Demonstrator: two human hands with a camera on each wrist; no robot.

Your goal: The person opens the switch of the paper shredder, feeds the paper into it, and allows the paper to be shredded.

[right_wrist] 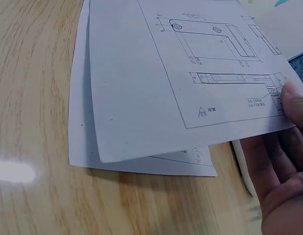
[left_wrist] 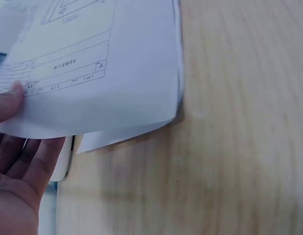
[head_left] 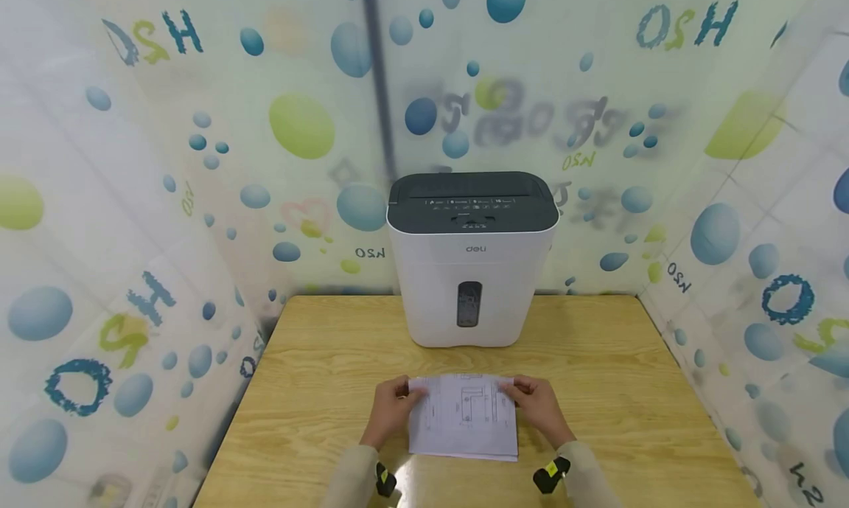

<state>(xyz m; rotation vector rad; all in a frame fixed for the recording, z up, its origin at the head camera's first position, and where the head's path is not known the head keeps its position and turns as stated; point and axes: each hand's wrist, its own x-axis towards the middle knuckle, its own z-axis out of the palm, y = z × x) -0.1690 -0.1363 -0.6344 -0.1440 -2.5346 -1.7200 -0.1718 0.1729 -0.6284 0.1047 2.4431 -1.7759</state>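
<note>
A sheet of paper printed with a technical drawing (head_left: pixel 463 416) is held between both hands over the table, in front of the shredder. My left hand (head_left: pixel 393 406) pinches its far left corner, thumb on top and fingers beneath. At the far right corner my right hand (head_left: pixel 539 406) pinches it the same way. The right wrist view shows a second printed sheet (right_wrist: pixel 80 132) under the upper one, its edge sticking out. In the left wrist view the lower paper (left_wrist: pixel 124 137) also shows below the top sheet, close over the wood.
A white paper shredder (head_left: pixel 431 290) with a dark top (head_left: pixel 474 187) stands at the back of the wooden table (head_left: pixel 318 360). Patterned curtains (head_left: pixel 298 198) hang behind the table and on both sides. Black wrist cameras (head_left: pixel 550 475) sit on both wrists.
</note>
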